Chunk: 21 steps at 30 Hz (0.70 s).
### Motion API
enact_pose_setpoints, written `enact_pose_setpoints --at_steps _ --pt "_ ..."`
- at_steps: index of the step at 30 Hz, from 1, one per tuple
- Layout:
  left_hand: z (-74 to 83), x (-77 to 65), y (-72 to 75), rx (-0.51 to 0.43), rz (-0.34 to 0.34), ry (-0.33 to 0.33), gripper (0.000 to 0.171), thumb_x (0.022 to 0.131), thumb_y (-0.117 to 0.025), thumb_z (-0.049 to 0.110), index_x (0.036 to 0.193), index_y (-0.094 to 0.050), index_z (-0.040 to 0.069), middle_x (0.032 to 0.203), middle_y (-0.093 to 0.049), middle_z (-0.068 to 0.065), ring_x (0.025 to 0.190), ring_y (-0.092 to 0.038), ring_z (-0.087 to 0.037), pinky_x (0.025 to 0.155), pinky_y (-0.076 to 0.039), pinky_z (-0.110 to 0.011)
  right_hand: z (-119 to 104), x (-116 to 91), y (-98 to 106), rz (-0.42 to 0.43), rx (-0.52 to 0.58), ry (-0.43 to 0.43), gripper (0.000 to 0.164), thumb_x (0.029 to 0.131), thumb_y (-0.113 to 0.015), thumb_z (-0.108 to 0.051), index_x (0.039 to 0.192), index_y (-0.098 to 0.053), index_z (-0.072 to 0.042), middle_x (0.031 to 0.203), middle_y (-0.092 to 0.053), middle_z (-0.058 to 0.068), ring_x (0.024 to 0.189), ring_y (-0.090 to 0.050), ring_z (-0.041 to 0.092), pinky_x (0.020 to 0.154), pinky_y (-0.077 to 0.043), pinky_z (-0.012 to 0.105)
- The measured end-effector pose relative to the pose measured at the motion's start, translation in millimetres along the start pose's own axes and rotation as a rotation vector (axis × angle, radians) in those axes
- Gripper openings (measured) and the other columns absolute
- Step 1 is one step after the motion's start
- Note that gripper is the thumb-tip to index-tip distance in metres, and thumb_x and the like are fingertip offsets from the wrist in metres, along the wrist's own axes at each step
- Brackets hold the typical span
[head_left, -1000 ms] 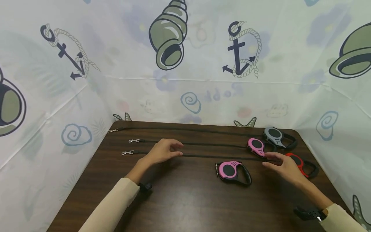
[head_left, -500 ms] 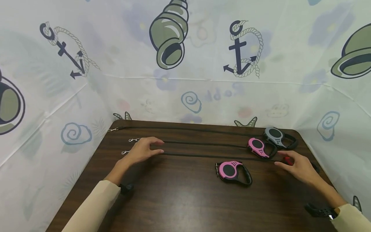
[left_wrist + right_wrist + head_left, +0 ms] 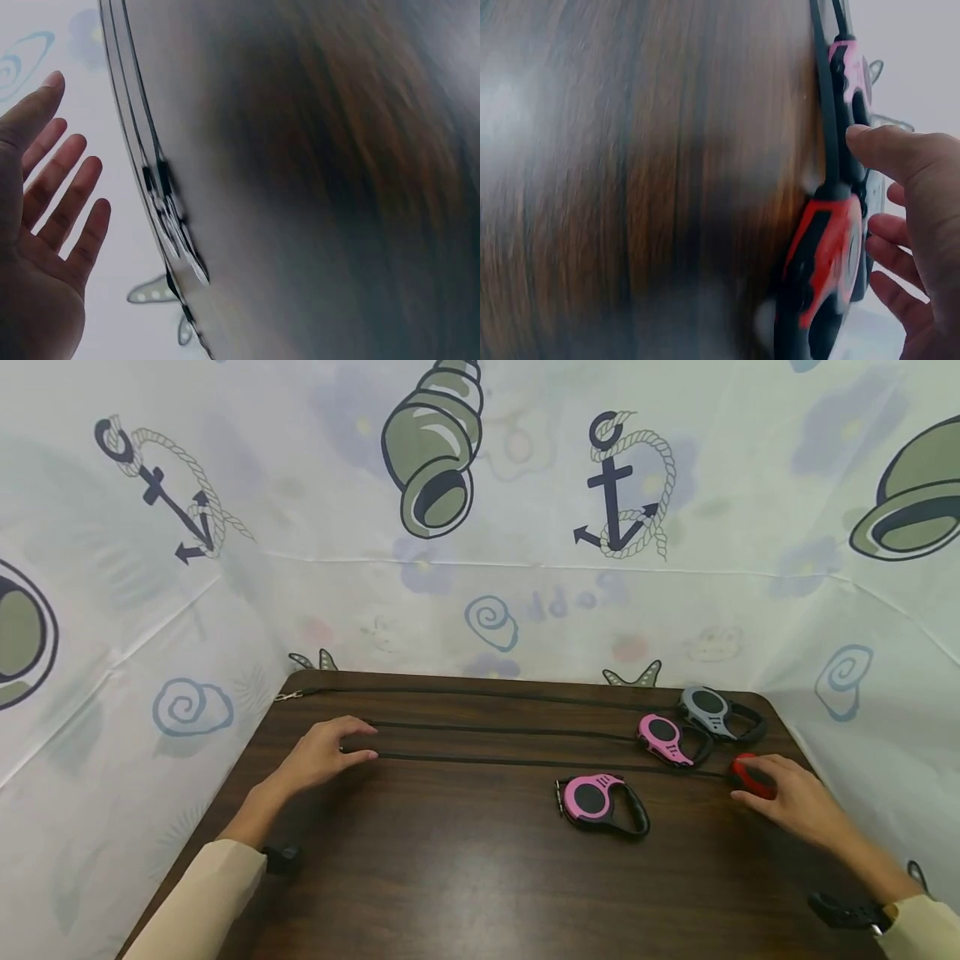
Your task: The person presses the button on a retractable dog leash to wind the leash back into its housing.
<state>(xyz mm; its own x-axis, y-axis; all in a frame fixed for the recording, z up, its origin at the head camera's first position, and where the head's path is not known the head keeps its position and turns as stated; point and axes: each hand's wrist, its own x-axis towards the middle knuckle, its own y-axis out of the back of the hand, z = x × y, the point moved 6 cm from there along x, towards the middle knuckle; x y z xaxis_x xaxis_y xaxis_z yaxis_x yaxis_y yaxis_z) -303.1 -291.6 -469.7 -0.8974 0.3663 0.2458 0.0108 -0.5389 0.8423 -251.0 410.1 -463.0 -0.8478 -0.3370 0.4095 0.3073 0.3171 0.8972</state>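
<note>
My left hand hovers with parted, relaxed fingers over the left ends of the two nearer leash cords. It hides their clips in the head view, while the left wrist view shows these metal clips apart from the hand. At the right, a red retractable dog leash lies on the table, its cord drawn out leftward. My right hand is spread above it, partly covering it in the head view; thumb and fingers are not closed round it.
Behind lie a pink leash and a grey leash, cords stretched left. Another pink leash, cord drawn in, sits nearer the front. A printed cloth surrounds the brown table on the back and sides.
My left hand has slid leftward along the cords to the clip ends. My right hand has moved right, from beside the far pink leash to over the red leash. The leashes lie as before.
</note>
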Motion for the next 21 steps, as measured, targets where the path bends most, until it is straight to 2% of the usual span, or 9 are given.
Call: enact_pose_setpoints --at_steps 3,8,12,15,21 --pt "-6.9 -5.3 5.2 0.016 0.012 0.007 0.045 0.088 -0.089 0.02 0.128 -0.074 0.004 0.133 -0.07 -0.02 0.123 -0.066 -0.042 0.098 -0.053 -0.061 6.7 -4.9 0.6 0.024 -0.019 0.024 0.059 0.065 -0.1 -0.021 0.112 -0.075 0.002 0.105 -0.071 0.023 0.089 -0.069 0.04 0.071 -0.054 0.054" --pt "-15.5 -12.3 12.8 0.026 0.035 -0.014 0.047 0.086 -0.09 0.017 0.128 -0.073 0.002 0.133 -0.069 -0.023 0.124 -0.065 -0.045 0.1 -0.052 -0.062 17.8 -12.7 3.7 0.076 -0.032 0.056 0.062 0.057 -0.102 -0.015 0.11 -0.076 0.004 0.102 -0.071 0.021 0.085 -0.069 0.038 0.07 -0.053 0.042" --pt "-21.5 -16.8 17.9 0.035 0.049 -0.017 0.048 0.085 -0.09 0.016 0.128 -0.073 0.002 0.132 -0.069 -0.024 0.123 -0.065 -0.047 0.099 -0.051 -0.064 24.6 -17.8 7.8 0.094 -0.029 0.073 0.063 0.056 -0.102 -0.017 0.11 -0.076 0.003 0.102 -0.071 0.02 0.087 -0.069 0.039 0.075 -0.048 0.036" --pt "-25.9 -19.6 21.4 0.042 0.058 -0.006 0.049 0.085 -0.09 0.016 0.129 -0.073 0.002 0.13 -0.07 -0.024 0.122 -0.065 -0.048 0.099 -0.05 -0.064 28.4 -21.4 9.9 0.085 -0.045 0.067 0.064 0.057 -0.102 -0.023 0.109 -0.075 0.003 0.1 -0.071 0.019 0.086 -0.068 0.04 0.074 -0.049 0.04" --pt "-33.7 -23.9 24.9 0.058 0.041 -0.003 0.05 0.086 -0.09 0.015 0.13 -0.072 -0.001 0.129 -0.069 -0.027 0.122 -0.064 -0.05 0.1 -0.049 -0.066 35.0 -28.2 10.9 0.05 -0.071 0.018 0.063 0.059 -0.102 -0.026 0.106 -0.074 0.005 0.097 -0.069 0.02 0.083 -0.066 0.04 0.07 -0.052 0.056"
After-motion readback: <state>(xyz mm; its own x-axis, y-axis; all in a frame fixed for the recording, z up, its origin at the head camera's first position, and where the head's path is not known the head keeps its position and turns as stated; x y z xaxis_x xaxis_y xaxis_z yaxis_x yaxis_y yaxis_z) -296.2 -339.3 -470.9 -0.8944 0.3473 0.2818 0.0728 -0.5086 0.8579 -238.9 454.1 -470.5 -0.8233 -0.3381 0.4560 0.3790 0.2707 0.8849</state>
